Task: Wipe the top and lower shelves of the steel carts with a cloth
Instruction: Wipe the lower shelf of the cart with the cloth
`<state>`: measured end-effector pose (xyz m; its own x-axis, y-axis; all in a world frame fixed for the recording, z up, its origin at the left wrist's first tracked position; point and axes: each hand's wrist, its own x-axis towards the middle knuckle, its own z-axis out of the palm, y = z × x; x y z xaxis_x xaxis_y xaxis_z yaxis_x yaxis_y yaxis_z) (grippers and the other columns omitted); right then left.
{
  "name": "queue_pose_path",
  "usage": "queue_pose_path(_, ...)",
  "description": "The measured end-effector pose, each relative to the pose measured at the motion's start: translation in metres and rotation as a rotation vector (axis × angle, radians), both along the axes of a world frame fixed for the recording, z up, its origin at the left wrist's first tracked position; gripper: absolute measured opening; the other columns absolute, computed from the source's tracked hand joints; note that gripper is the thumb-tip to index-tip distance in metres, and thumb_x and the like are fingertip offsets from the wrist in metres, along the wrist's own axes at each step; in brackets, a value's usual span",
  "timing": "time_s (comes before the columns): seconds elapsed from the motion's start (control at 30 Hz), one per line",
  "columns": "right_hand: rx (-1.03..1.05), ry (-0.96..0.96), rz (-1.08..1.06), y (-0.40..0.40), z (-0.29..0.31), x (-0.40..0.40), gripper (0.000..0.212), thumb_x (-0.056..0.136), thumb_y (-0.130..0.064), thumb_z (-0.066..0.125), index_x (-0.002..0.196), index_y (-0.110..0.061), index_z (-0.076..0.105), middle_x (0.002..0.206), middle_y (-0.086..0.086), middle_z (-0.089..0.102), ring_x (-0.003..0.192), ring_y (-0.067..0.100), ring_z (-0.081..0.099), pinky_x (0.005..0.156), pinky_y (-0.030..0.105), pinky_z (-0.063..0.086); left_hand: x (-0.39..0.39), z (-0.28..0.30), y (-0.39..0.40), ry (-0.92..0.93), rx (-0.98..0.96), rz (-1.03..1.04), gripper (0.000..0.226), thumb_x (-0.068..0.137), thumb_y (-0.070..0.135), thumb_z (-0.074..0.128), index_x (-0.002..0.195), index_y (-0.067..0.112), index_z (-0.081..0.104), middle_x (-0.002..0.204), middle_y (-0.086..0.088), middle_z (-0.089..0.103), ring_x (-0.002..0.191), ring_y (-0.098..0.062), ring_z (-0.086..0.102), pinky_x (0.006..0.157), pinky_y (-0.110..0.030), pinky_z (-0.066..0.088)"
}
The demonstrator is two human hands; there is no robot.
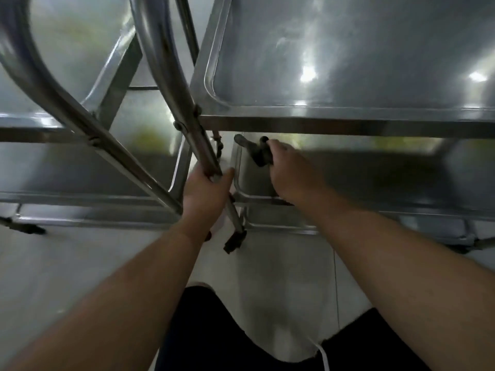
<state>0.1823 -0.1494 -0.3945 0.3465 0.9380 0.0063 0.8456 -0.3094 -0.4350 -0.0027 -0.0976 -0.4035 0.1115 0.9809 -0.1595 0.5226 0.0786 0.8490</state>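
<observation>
- Dark shorts on the person's legs fill the 6 o'clock edge, nearest the lens, above a pale tiled floor.
- Both bare forearms reach up toward 12 o'clock from there.
- At centre, the left hand grips the slanted tubular steel leg of the right-hand steel cart, fingers wrapped round it.
- Just toward 3 o'clock of it, the right hand holds a dark crumpled cloth, pressed into the near left corner of the lower steel shelf.
- Directly above, toward 12 o'clock, the shiny top steel shelf shows light glare and faint streaks.
- A second steel cart stands at 9 o'clock, its tubular frame touching or nearly touching the first; I cannot tell which.
- Risk, as I judge it: the cart rides on castors, so a hard wipe could roll it if the left hand loosens.
- The wiping arm works under the top shelf's rim, so a quick pull back could knock knuckles or wrist on that edge.
- Shadow under the shelf may hide missed patches toward 3 o'clock.
</observation>
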Motion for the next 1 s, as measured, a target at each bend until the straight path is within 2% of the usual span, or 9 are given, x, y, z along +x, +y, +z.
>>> queue_pose_path(0.1, -0.002, 0.166, 0.044, 0.020, -0.025, -0.012, 0.045, 0.104, -0.024, 0.053, 0.148, -0.023, 0.047, 0.133, 0.009, 0.063, 0.116, 0.033, 0.061, 0.098, 0.052, 0.053, 0.004, -0.014, 0.011, -0.229, 0.062, 0.036, 0.016, 0.087, 0.046, 0.076, 0.083, 0.031, 0.071, 0.071, 0.015, 0.070, 0.063, 0.005, 0.064, 0.054, -0.009, 0.046)
queue_pose_path(0.17, -0.113, 0.298, 0.156, 0.027, -0.046, -0.022, 0.049, 0.105, -0.042, 0.050, 0.153, -0.034, 0.044, 0.144, 0.005, 0.060, 0.129, 0.032, 0.057, 0.109, 0.055, 0.048, 0.008, -0.028, 0.016, -0.339, 0.085, 0.042, 0.017, 0.084, 0.043, 0.075, 0.075, 0.029, 0.072, 0.067, 0.010, 0.069, 0.063, -0.001, 0.065, 0.059, -0.020, 0.052)
queue_pose_path(0.23, -0.286, 0.195, 0.331, 0.034, -0.070, -0.034, 0.050, 0.112, -0.042, 0.030, 0.162, -0.041, 0.030, 0.169, 0.004, 0.036, 0.154, 0.038, 0.031, 0.125, 0.061, 0.025, 0.014, -0.041, 0.018, -0.413, 0.104, 0.086, 0.022, 0.078, 0.042, 0.072, 0.069, 0.023, 0.069, 0.065, 0.003, 0.066, 0.063, -0.014, 0.065, 0.063, -0.031, 0.053)
queue_pose_path(0.3, -0.285, 0.096, 0.383, 0.035, -0.095, -0.040, 0.053, 0.113, -0.033, 0.019, 0.167, -0.037, 0.020, 0.177, -0.002, 0.012, 0.163, 0.031, 0.003, 0.129, 0.060, 0.003, 0.021, -0.052, 0.021, -0.487, 0.141, 0.117, 0.027, 0.073, 0.040, 0.068, 0.065, 0.014, 0.062, 0.060, -0.007, 0.057, 0.057, -0.021, 0.056, 0.058, -0.037, 0.049)
queue_pose_path(0.4, -0.187, 0.062, 0.286, 0.033, -0.116, -0.044, 0.055, 0.112, -0.043, 0.012, 0.167, -0.041, 0.016, 0.176, -0.014, 0.002, 0.163, 0.015, -0.006, 0.130, 0.047, -0.005, 0.027, -0.061, 0.026, -0.544, 0.203, 0.144, 0.029, 0.070, 0.034, 0.065, 0.064, 0.008, 0.053, 0.053, -0.004, 0.046, 0.051, -0.020, 0.046, 0.050, -0.032, 0.040)
queue_pose_path(0.47, -0.195, 0.021, 0.247, 0.030, -0.122, -0.041, 0.057, 0.110, -0.050, 0.010, 0.167, -0.044, 0.011, 0.176, -0.015, -0.003, 0.162, 0.014, -0.009, 0.129, 0.044, -0.008, 0.030, -0.060, 0.026, -0.554, 0.228, 0.178, 0.027, 0.069, 0.034, 0.065, 0.064, 0.009, 0.056, 0.052, -0.004, 0.049, 0.050, -0.021, 0.050, 0.050, -0.031, 0.041)
queue_pose_path(0.63, -0.215, -0.129, 0.035, -0.021, -0.127, 0.032, 0.067, 0.102, -0.054, 0.014, 0.167, -0.042, 0.007, 0.177, -0.010, -0.002, 0.163, 0.020, -0.003, 0.130, 0.046, 0.000, 0.034, -0.057, 0.023, -0.586, 0.241, 0.229, 0.021, 0.064, 0.037, 0.066, 0.064, 0.018, 0.058, 0.055, 0.003, 0.059, 0.054, -0.017, 0.059, 0.054, -0.029, 0.047)
queue_pose_path(0.83, -0.388, -0.156, -0.429, -0.107, -0.125, 0.179, 0.066, 0.107, -0.058, 0.015, 0.168, -0.039, 0.000, 0.177, -0.002, -0.007, 0.163, 0.028, -0.002, 0.131, 0.051, 0.003, 0.033, -0.063, 0.026, -0.600, 0.304, 0.210, 0.022, 0.070, 0.033, 0.064, 0.060, 0.020, 0.049, 0.056, -0.004, 0.048, 0.055, -0.023, 0.050, 0.052, -0.030, 0.041)
queue_pose_path(1.0, -0.413, -0.106, -0.555, -0.089, -0.120, 0.176, 0.071, 0.104, -0.064, 0.008, 0.168, -0.035, -0.001, 0.177, 0.001, -0.009, 0.162, 0.034, -0.005, 0.130, 0.055, 0.000, 0.033, -0.065, 0.031, -0.605, 0.315, 0.194, 0.026, 0.071, 0.032, 0.065, 0.053, 0.025, 0.048, 0.052, 0.003, 0.046, 0.052, -0.021, 0.047, 0.050, -0.031, 0.038)
